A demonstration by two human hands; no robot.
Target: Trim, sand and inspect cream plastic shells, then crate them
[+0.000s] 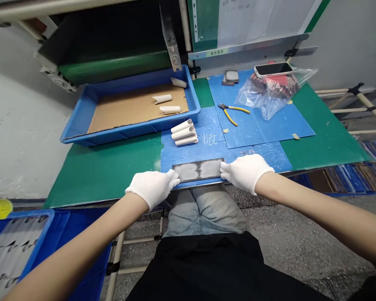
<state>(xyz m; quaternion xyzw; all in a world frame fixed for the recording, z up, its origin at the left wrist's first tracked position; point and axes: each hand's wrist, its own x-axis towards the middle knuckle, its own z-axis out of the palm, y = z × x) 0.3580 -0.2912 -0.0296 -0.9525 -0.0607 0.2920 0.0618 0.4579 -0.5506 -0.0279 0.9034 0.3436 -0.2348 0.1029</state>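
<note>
A flat dark strip that looks like sandpaper, dusted pale grey with a dark band across its middle, lies along the front edge of the blue work mat. My left hand, in a white glove, pinches its left end. At the right end, my gloved right hand has its fingers closed on the strip's edge. Just beyond the strip, several cream-coloured half-open tubes rest together on the mat. Yellow-handled cutting pliers lie open farther back to the right.
A blue tray lined with cardboard holds 3 similar tubes at back left. A phone sits on a clear plastic bag; small grey pads lie nearby. Lower left, another blue bin contains rows of pale parts.
</note>
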